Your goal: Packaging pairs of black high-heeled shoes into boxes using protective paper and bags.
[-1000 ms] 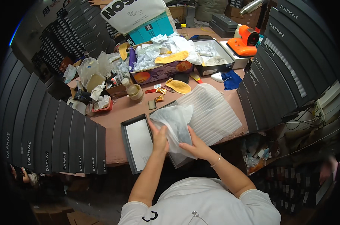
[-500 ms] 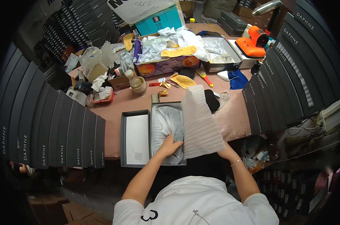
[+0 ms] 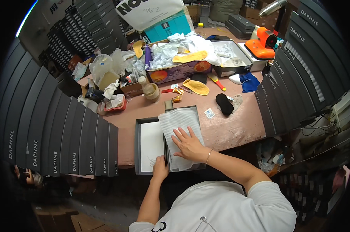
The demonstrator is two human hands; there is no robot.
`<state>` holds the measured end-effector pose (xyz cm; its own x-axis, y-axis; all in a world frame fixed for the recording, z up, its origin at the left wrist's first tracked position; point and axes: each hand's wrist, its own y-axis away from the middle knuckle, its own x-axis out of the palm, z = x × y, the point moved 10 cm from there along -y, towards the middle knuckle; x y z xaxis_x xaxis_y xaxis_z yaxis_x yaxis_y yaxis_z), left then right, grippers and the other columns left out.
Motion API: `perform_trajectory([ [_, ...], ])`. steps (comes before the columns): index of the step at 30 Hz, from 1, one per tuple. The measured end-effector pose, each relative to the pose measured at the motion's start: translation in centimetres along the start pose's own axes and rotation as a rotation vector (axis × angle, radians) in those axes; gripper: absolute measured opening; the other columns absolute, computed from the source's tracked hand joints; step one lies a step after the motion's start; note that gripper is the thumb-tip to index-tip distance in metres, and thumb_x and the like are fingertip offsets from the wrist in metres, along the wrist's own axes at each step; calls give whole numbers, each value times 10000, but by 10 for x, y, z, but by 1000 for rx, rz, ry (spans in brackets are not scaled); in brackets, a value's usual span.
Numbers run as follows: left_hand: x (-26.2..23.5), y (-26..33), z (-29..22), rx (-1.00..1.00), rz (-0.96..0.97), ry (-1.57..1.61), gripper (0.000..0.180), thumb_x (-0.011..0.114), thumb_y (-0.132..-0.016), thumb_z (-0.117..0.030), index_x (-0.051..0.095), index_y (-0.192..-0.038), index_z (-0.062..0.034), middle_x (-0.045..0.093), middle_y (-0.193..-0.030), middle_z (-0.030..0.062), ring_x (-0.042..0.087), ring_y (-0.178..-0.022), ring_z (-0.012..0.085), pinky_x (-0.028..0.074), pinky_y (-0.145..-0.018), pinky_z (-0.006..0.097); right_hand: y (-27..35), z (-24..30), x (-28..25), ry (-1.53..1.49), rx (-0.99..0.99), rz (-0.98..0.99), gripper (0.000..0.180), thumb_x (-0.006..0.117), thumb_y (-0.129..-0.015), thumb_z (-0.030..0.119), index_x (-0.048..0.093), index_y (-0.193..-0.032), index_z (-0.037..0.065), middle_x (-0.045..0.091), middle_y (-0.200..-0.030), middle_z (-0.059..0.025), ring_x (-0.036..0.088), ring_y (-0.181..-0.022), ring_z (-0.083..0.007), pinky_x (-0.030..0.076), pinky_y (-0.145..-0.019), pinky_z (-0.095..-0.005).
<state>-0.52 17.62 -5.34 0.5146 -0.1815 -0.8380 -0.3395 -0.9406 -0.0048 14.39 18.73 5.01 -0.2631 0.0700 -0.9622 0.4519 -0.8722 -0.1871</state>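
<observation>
A dark grey shoebox [image 3: 198, 116] lies on the table in front of me, with a white ribbed foam sheet [image 3: 175, 120] spread over its contents. My right hand [image 3: 191, 147] rests on this sheet, palm down with fingers spread. Directly left of the box is its lid [image 3: 138, 149], inside up, its inner face white. My left hand [image 3: 160, 169] is closed on the lid's near edge, at the corner beside the box; some of its fingertips are hidden. What lies under the sheet is covered.
Tall rows of dark shoeboxes [image 3: 67, 135] and more shoeboxes [image 3: 287, 81] flank the table. Behind are a carton [image 3: 175, 72] of crumpled paper, a glass jar [image 3: 151, 92], yellow insoles [image 3: 197, 87], a brush [image 3: 217, 82], a black pad [image 3: 224, 104] and an orange device [image 3: 262, 48].
The foam sheet came down from upright beside the box onto it. My right hand moved left onto the sheet. My left hand left the wrapped contents for the lid's near edge.
</observation>
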Motion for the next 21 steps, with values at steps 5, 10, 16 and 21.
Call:
perform_trajectory([
  [5, -87, -19, -23, -120, -86, 195, 208, 590, -869, -132, 534, -932, 58, 597, -805, 195, 576, -705, 327, 458, -658, 393, 22, -34, 31, -60, 90, 48, 699, 586, -858, 461, 411, -1359, 6, 375, -1426, -204, 306, -1356, -353, 202, -1089, -571],
  [10, -160, 15, -105, -14, -39, 1436, 367, 600, -884, -152, 516, -1187, 38, 631, -1021, 73, 615, -848, 128, 494, -761, 235, 41, -57, -65, -803, 313, -223, 641, 516, -930, 381, 308, -1417, 20, 322, -1450, -234, 359, -1321, -358, 280, -1079, -490],
  [16, -68, -9, -98, 156, -155, 270, 781, 653, -854, -435, 337, -1396, 30, 375, -1387, 224, 372, -1301, 360, 315, -1065, 413, 104, -112, -9, -854, 670, -215, 663, 495, -936, 368, 272, -1402, -48, 465, -1291, -326, 496, -1170, -443, 382, -1008, -414],
  [21, -30, -55, -52, -226, -62, 787, 471, 572, -941, -238, 466, -1291, 60, 600, -1152, 155, 586, -1021, 226, 471, -881, 333, 53, -110, 21, -694, 752, 13, 610, 499, -925, 408, 413, -1294, -71, 545, -1155, -348, 546, -1087, -441, 422, -937, -448],
])
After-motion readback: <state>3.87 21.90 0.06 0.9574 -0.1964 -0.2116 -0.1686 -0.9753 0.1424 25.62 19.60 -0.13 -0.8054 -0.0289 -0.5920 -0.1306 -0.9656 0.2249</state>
